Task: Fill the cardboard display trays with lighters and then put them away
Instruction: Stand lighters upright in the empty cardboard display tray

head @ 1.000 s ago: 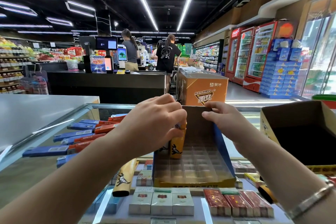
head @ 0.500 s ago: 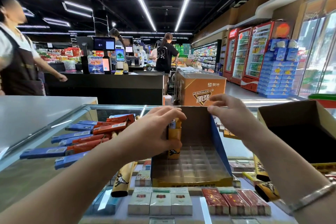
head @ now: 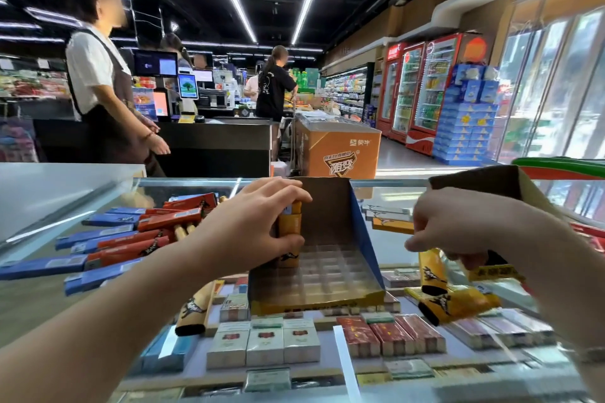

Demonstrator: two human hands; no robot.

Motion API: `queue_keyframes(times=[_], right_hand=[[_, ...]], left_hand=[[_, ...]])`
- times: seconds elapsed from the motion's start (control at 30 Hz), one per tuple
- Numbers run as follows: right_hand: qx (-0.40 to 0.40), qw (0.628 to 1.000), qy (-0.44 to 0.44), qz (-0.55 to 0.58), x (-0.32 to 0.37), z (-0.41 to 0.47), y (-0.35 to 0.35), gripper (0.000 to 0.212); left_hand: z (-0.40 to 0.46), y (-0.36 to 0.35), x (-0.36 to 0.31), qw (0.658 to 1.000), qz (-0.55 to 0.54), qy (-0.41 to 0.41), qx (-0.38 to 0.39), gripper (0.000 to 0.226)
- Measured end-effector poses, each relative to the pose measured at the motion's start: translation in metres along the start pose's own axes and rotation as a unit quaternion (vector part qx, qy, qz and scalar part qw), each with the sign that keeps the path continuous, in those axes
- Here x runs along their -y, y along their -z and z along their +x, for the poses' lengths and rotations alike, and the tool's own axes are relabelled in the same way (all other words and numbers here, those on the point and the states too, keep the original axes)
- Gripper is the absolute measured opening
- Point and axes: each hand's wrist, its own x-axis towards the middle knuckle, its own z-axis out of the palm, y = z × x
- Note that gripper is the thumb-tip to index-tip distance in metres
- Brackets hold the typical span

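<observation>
A cardboard display tray (head: 360, 245) with blue sides, a yellow front lip and a clear slotted insert stands on the glass counter. My left hand (head: 252, 226) grips a yellow lighter (head: 289, 229) standing upright in the tray's back left corner. To the right of the tray, my right hand (head: 458, 226) curls its fingers round a yellow lighter (head: 432, 268) above several more yellow lighters (head: 458, 303) lying on the glass. One further yellow lighter (head: 193, 307) lies left of the tray.
Blue and red long boxes (head: 131, 239) are piled on the counter at left. An open brown carton (head: 510, 183) stands at right. Cigarette packs (head: 265, 342) show beneath the glass. A person in an apron (head: 101, 91) stands behind the counter at left.
My right hand left the tray's back wall and dropped right onto the loose lighters, taking one. My left hand stays on the upright lighter. The person in the apron walked closer.
</observation>
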Motion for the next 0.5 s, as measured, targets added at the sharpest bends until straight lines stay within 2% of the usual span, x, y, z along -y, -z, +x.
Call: queue_keyframes(times=[0.13, 0.27, 0.37, 0.5], right_hand=[[-0.042, 0.996, -0.008, -0.083, -0.007, 0.001, -0.027, 0.021], [-0.078, 0.996, -0.025, -0.042, -0.007, 0.009, -0.041, 0.031], [-0.076, 0.997, -0.020, -0.015, -0.003, 0.015, -0.047, 0.033], [-0.054, 0.997, -0.004, 0.055, -0.004, 0.018, -0.050, 0.015]], left_hand=[[0.000, -0.001, -0.002, 1.000, -0.007, 0.007, -0.007, 0.053], [-0.001, 0.000, -0.006, 1.000, -0.010, 0.016, -0.009, 0.053], [-0.001, 0.000, -0.008, 1.000, -0.013, 0.020, -0.011, 0.053], [-0.001, 0.001, -0.008, 1.000, -0.015, 0.020, -0.009, 0.054]])
